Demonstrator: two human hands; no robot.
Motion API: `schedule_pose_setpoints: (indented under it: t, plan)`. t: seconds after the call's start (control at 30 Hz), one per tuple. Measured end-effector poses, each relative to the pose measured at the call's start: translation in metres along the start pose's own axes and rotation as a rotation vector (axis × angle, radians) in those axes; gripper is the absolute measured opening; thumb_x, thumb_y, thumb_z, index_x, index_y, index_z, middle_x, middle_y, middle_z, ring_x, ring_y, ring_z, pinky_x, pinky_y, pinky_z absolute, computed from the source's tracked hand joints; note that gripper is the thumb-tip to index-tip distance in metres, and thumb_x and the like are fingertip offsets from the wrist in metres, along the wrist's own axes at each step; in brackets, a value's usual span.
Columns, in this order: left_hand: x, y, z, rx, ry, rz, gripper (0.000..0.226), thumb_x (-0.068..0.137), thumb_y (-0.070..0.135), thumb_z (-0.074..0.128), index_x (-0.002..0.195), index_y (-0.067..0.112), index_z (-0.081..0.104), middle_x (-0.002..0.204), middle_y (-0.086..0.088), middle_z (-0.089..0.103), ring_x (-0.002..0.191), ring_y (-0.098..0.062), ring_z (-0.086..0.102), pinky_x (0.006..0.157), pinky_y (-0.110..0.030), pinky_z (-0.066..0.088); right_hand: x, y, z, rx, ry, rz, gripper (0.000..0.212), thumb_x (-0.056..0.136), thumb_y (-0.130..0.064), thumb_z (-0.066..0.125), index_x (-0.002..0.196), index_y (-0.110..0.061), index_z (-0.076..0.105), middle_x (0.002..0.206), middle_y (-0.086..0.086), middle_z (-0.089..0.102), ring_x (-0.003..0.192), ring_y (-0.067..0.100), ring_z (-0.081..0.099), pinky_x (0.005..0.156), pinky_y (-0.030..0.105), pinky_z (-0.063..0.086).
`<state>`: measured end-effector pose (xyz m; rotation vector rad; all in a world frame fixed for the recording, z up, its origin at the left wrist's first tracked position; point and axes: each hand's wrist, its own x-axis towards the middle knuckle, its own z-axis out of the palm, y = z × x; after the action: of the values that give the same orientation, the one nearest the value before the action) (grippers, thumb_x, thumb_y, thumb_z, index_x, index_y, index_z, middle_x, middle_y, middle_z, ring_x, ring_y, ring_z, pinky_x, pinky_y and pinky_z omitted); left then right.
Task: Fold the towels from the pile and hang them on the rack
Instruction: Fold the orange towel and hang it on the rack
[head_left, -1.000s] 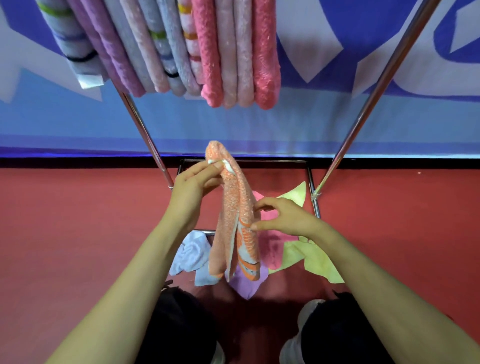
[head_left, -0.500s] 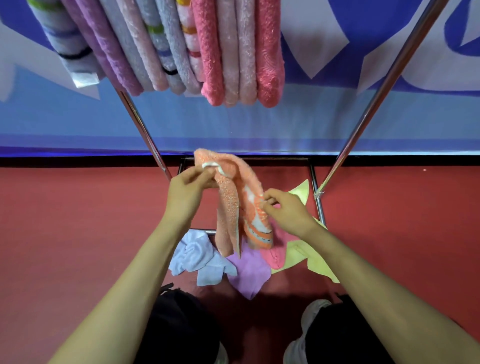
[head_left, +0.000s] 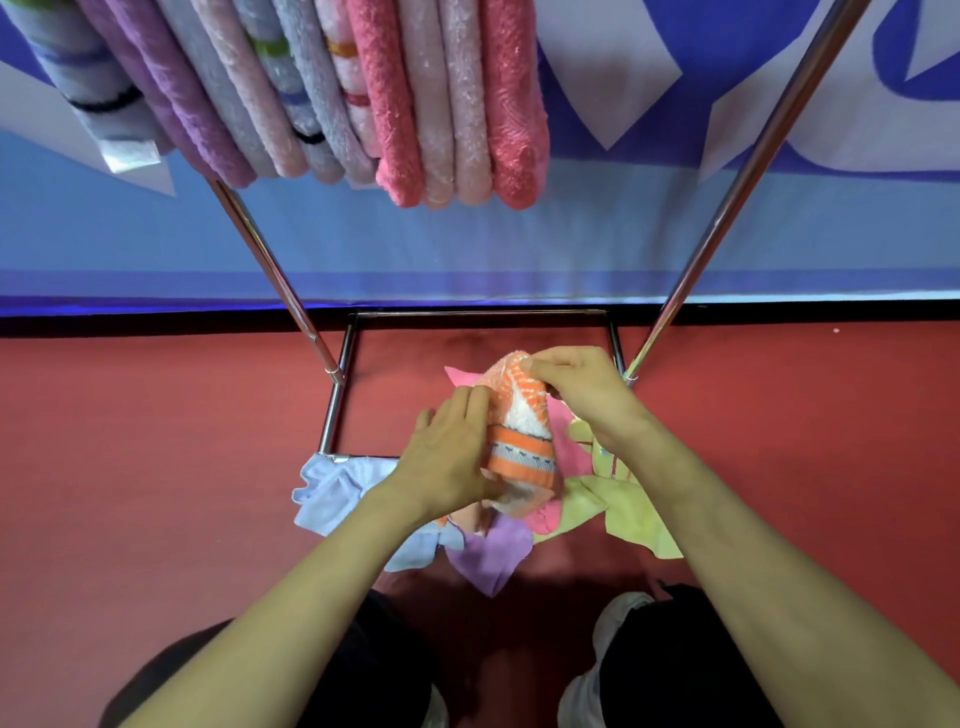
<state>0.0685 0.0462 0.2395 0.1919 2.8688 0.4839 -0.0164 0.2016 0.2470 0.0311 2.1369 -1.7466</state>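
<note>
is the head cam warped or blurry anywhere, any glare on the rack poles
Head view: wide-angle warp splays the rack poles outward; pale glare streaks run along them; the hanging towels near the top edge look soft and stretched; the orange towel looks fairly crisp.

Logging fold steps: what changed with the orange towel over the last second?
The orange patterned terry towel dropped lower and folded shorter. The right hand now pinches its top end; the left hand released the top and presses its side. The folded towels on the rack and the loose coloured pile stayed.
</note>
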Motion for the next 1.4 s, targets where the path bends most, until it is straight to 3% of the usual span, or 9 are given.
schedule_pose_setpoints:
  t: [0.2,0.3,0.4,0.5,0.67,0.83,1.03,1.17,1.4]
  plan:
    - [0.006,0.002,-0.010,-0.262,0.224,0.095,0.017,0.077,0.019,0.065,0.094,0.019,0.061,0.083,0.007,0.064,0.083,-0.020,0.063,0.080,-0.028,0.040,0.003,-0.001,-0.013,0.123,0.064,0.081,0.005,0.086,-0.014,0.070,0.090,-0.012,0.068,0.079,-0.002,0.066,0.070,0.006,0.059,0.067,0.016,0.048]
    - [0.005,-0.002,-0.029,-0.689,0.100,0.035,0.026,0.079,-0.003,0.066,0.089,0.021,0.066,0.074,0.006,0.068,0.067,-0.006,0.062,0.072,-0.021,0.050,0.004,0.000,-0.019,0.201,0.111,0.121,0.006,0.086,-0.013,0.070,0.090,-0.012,0.065,0.081,0.001,0.066,0.070,0.009,0.060,0.061,0.013,0.048]
    - [0.004,-0.007,-0.042,-0.941,0.054,-0.025,0.030,0.074,-0.009,0.067,0.083,0.019,0.060,0.073,-0.007,0.069,0.066,-0.018,0.057,0.071,-0.031,0.049,0.003,0.001,-0.020,0.235,0.083,0.153,0.013,0.086,-0.009,0.068,0.096,-0.012,0.060,0.087,0.003,0.070,0.073,0.008,0.064,0.067,0.018,0.049]
    - [0.006,-0.007,-0.046,-0.989,0.178,-0.112,0.014,0.076,0.005,0.076,0.077,0.015,0.067,0.072,-0.010,0.066,0.069,-0.017,0.054,0.070,-0.030,0.045,-0.002,-0.001,-0.014,0.007,0.033,0.047,0.012,0.085,-0.015,0.071,0.090,-0.019,0.061,0.091,-0.002,0.067,0.081,0.007,0.062,0.075,0.022,0.047]
    - [0.008,-0.009,-0.047,-1.115,0.318,-0.340,0.009,0.077,0.015,0.077,0.079,0.007,0.073,0.077,-0.017,0.071,0.069,-0.017,0.060,0.070,-0.029,0.048,-0.020,-0.005,0.007,-0.192,-0.226,-0.246,0.017,0.078,-0.026,0.078,0.087,-0.020,0.064,0.087,-0.007,0.067,0.079,0.002,0.061,0.075,0.010,0.044]
    - [0.006,-0.004,-0.050,-1.058,0.236,-0.262,0.007,0.078,0.009,0.075,0.074,0.011,0.071,0.072,-0.010,0.067,0.069,-0.015,0.059,0.068,-0.026,0.046,-0.026,0.005,0.022,-0.349,-0.069,-0.386,0.018,0.077,-0.025,0.076,0.083,-0.015,0.062,0.077,-0.007,0.065,0.073,0.009,0.061,0.072,0.019,0.049]
    - [0.007,-0.014,-0.059,-1.195,0.353,-0.327,0.005,0.081,0.010,0.072,0.076,0.011,0.070,0.073,-0.006,0.068,0.065,-0.015,0.059,0.060,-0.024,0.048,-0.012,0.012,0.004,-0.543,0.000,-0.374,0.007,0.086,-0.021,0.063,0.085,-0.026,0.068,0.077,-0.009,0.068,0.076,0.012,0.065,0.077,0.038,0.053]
    - [0.008,-0.024,-0.063,-1.280,0.443,-0.455,0.013,0.083,0.011,0.068,0.071,0.016,0.069,0.067,-0.003,0.065,0.059,-0.015,0.058,0.060,-0.026,0.048,-0.006,0.012,-0.016,-0.680,0.012,-0.346,0.014,0.092,-0.025,0.060,0.098,-0.025,0.073,0.089,-0.007,0.073,0.085,0.017,0.065,0.080,0.038,0.051]
    - [0.003,-0.032,-0.065,-1.174,0.433,-0.470,0.013,0.085,0.020,0.069,0.093,0.012,0.075,0.077,-0.003,0.070,0.070,-0.019,0.064,0.068,-0.042,0.056,-0.007,0.015,-0.038,-0.978,0.058,-0.180,0.023,0.097,-0.025,0.051,0.111,-0.025,0.069,0.106,0.002,0.067,0.102,0.026,0.060,0.085,0.036,0.045]
